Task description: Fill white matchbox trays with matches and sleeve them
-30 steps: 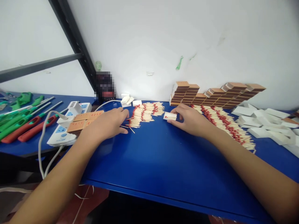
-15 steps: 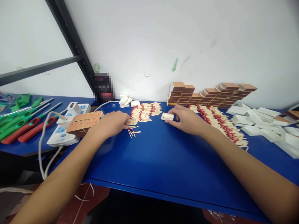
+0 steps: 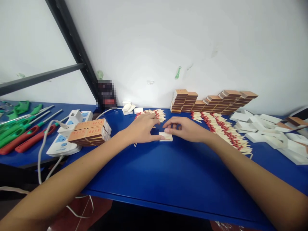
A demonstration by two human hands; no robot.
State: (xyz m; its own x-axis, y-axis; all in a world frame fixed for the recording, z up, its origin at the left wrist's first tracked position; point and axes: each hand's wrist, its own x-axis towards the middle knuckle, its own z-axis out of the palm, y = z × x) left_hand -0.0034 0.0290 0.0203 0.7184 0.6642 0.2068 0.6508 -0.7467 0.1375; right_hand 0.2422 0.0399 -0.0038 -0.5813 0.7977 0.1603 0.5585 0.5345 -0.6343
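A small white matchbox tray (image 3: 168, 138) lies on the blue table between my two hands. My left hand (image 3: 144, 127) has its fingers apart, and the thumb touches the tray's left end. At the far side of the tray, the thumb and forefinger of my right hand (image 3: 184, 129) are curled on it. The tray's contents are mostly hidden by my fingers. Behind my left hand lies a pile of red-tipped matches (image 3: 160, 115), partly covered by that hand. A larger spread of matches (image 3: 227, 133) fans out beyond my right forearm.
Stacked brown matchboxes (image 3: 184, 101) line the wall. Loose white trays (image 3: 267, 128) are heaped at right, with a few more white trays (image 3: 127, 108) at the back. Left are bundled matchboxes (image 3: 90, 132), a power strip (image 3: 61, 144) with cables, and red and green lighters (image 3: 26, 138).
My left hand has moved right, from the loose matches to the tray, and its fingers have spread. My right hand has brought the tray slightly left and nearer.
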